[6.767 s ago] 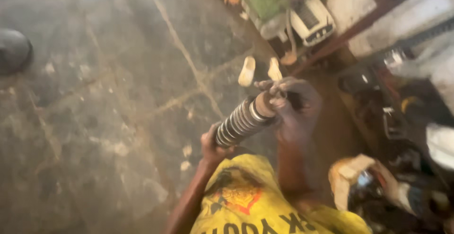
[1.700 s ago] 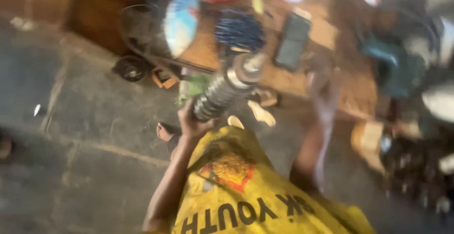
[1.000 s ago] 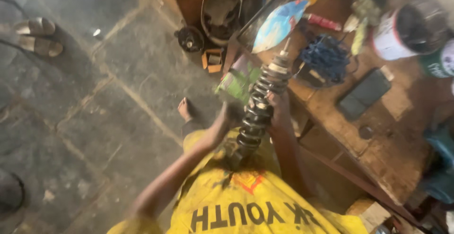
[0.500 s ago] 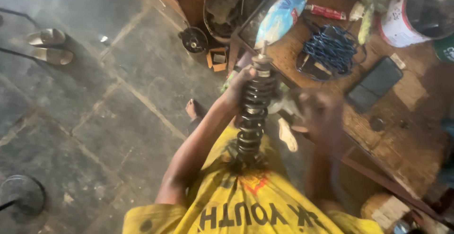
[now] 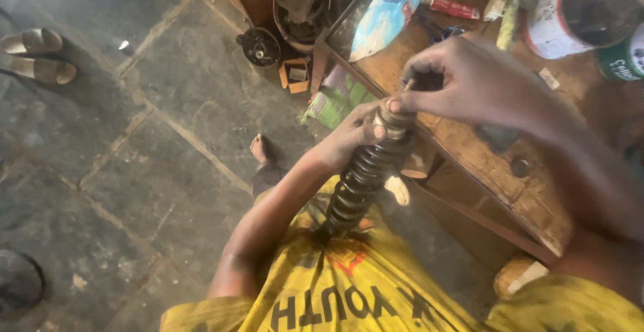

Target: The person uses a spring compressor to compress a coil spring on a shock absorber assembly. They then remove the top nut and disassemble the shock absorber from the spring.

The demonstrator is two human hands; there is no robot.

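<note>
A black coil-spring shock absorber [image 5: 359,181] stands tilted against my yellow shirt, its top end near the edge of a wooden workbench [image 5: 483,151]. My left hand [image 5: 352,137] grips the spring near its top. My right hand [image 5: 463,80] reaches in from the right, with its fingertips pinched on a small part at the shock absorber's top cap [image 5: 394,114]. What the fingers pinch is too small to make out.
On the bench lie a blue and white plastic bag [image 5: 386,17], a red tube [image 5: 451,7] and paint cans [image 5: 577,10]. A pair of sandals [image 5: 37,53] lies on the stone floor at left, and a round black part [image 5: 260,47] sits by the bench's foot.
The view has swung from the floor to the bench. The shock absorber stays in my left hand, and my right hand has come up onto its top end.
</note>
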